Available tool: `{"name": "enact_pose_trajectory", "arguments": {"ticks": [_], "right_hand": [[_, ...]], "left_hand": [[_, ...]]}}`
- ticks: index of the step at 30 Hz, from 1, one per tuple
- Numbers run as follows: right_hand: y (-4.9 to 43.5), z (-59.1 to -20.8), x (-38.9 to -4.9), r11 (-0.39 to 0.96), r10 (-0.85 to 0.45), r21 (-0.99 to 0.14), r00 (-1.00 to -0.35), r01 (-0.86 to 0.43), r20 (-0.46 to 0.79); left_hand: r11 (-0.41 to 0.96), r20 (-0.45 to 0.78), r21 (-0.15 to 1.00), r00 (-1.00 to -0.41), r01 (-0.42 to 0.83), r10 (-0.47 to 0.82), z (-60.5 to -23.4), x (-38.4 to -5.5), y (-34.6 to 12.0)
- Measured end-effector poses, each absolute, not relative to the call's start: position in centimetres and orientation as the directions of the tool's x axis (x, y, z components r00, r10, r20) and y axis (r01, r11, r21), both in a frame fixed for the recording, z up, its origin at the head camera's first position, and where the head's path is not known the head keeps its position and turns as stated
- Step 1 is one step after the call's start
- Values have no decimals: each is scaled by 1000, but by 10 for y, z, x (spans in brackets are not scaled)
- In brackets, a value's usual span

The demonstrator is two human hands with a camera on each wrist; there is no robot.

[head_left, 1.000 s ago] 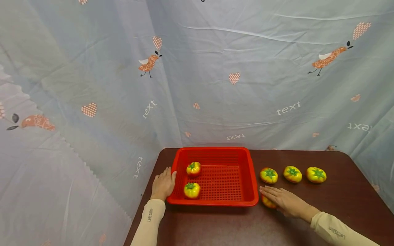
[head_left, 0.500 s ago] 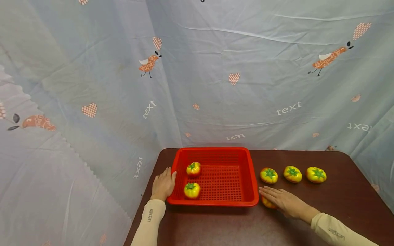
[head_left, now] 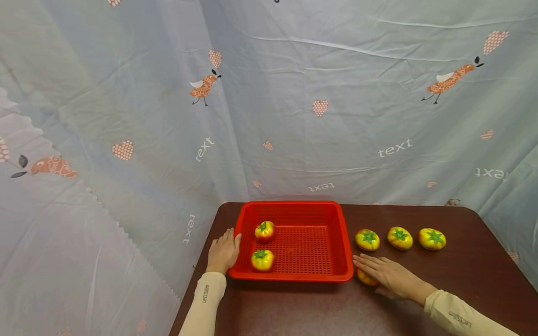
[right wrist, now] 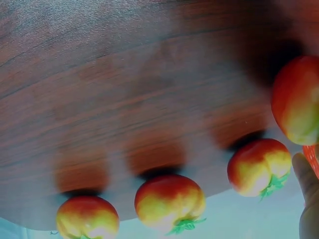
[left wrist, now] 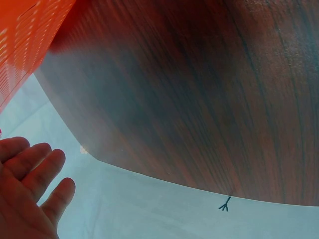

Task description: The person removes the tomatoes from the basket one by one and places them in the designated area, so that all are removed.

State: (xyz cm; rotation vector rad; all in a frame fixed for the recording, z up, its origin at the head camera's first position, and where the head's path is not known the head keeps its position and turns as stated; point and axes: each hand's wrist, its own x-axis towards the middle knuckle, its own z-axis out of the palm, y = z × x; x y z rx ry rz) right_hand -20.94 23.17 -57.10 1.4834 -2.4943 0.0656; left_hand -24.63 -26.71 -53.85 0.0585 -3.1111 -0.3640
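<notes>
In the head view my left hand (head_left: 223,252) lies along the left side of a red plastic basket (head_left: 290,277), its fingers straight. The left wrist view shows the fingers of that hand (left wrist: 30,179) extended near the orange-looking basket wall (left wrist: 22,47). Just right of the basket, my right hand (head_left: 388,275) holds a red-yellow tomato (head_left: 366,278) on the table, fingers over its far side and thumb on the near side. Most of this tomato is covered in the head view; its side shows in the right wrist view (right wrist: 299,102).
Inside the basket, at its left, sit two tomatoes, one behind (head_left: 264,231) and one in front (head_left: 262,260). Three more stand in a row behind my right hand: a left (head_left: 367,240), a middle (head_left: 399,238) and a right tomato (head_left: 432,239). Patterned curtains surround the brown table (head_left: 294,308).
My right hand's fingertips have shifted very slightly left over the tomato. The left hand, basket and other tomatoes stay in place.
</notes>
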Motion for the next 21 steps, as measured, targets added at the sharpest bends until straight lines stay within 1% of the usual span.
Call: {"name": "enact_pose_trajectory", "arguments": {"ticks": [4, 8, 13, 19, 21], "right_hand": [[229, -565, -210, 483, -857, 76, -453, -872, 247], [225, -559, -213, 483, -853, 99, -443, -870, 274], [220, -545, -222, 493, -845, 101, -448, -864, 292], [217, -521, -234, 530, -815, 37, -497, -847, 298], [216, -514, -239, 544, -806, 34, -512, -838, 296]], "left_hand": [[973, 7, 229, -999, -33, -35, -539, -246, -268], [973, 5, 227, -999, -30, -32, -540, -245, -268], [971, 2, 236, -999, -36, -38, -542, -246, -268], [974, 10, 227, -1000, -25, -28, -543, -247, -267], [975, 14, 222, -1000, -21, -25, -543, -247, -268]]}}
